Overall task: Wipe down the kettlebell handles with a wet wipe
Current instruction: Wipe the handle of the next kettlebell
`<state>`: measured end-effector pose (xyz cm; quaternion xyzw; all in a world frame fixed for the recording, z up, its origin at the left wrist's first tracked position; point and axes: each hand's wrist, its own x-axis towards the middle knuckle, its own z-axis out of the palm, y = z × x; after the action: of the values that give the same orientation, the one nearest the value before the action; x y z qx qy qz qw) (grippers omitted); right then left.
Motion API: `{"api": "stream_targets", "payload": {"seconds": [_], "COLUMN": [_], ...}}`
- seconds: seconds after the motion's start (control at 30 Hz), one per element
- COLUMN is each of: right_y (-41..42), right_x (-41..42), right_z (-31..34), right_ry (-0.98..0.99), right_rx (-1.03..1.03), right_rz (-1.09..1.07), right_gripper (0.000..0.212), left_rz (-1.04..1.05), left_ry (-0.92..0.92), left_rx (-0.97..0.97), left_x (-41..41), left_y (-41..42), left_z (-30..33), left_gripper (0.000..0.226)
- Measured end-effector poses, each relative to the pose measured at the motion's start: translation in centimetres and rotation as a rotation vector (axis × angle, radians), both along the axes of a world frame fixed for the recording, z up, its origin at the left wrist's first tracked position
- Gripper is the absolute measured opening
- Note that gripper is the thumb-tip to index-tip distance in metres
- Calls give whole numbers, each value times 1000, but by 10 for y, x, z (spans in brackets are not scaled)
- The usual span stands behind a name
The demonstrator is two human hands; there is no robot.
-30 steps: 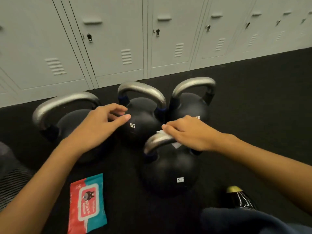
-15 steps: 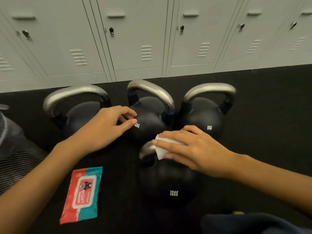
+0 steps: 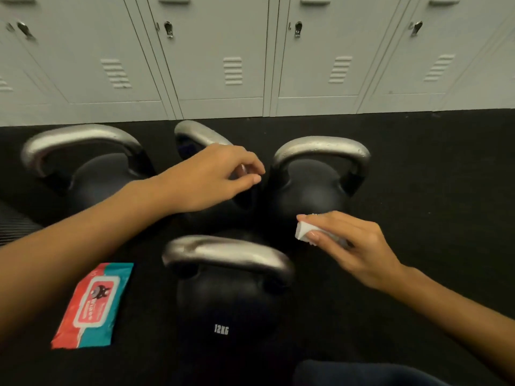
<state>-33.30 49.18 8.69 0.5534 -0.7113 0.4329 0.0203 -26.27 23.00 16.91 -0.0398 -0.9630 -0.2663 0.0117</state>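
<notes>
One kettlebell [image 3: 228, 307] reads "12KG" (wipes pack [image 3: 93, 305] lettering blurred).

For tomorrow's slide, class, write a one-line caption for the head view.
Right hand holds a white wet wipe beside four kettlebells on black floor, left hand over the middle one.

A row of pale grey metal lockers [image 3: 220, 51] fills the back of the room. Each door has a small latch [image 3: 168, 29] near its left edge and a set of vent slots [image 3: 232, 71] lower down. The lockers stand directly on a black, slightly rough floor [image 3: 446, 168], which covers all the lower part. The light is dim and even.
</notes>
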Motion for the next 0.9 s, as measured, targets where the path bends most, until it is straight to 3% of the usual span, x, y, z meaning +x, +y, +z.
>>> {"api": "stream_targets", "payload": {"seconds": [0.17,0.3,0.43,0.6,0.73,0.9], "right_y": [5,5,9,12,12,9], "right_x": [-55,-99,-132,-138,-128,-106], "right_z": [15,31,32,5,-19,-37], "right_ry": [-30,-56,-280,-530,-712,-788], "right_rx": [-60,-141,-197,-238,-235,-242], "right_rz": [-119,-292,-491,-581,-638,-647], "right_gripper": [26,26,30,29,32,34], "left_rz": [52,139,202,275,286,247], "left_ry": [89,58,-16,-151,-189,-223], "left_rx": [-79,-132,-232,-304,-333,-346], "left_x": [-45,-76,-97,-104,-104,-111], "left_y": [28,40,43,40,39,31], "left_z": [-3,0,3,-1,-7,-6], "left_gripper": [11,35,59,77,76,67]}}
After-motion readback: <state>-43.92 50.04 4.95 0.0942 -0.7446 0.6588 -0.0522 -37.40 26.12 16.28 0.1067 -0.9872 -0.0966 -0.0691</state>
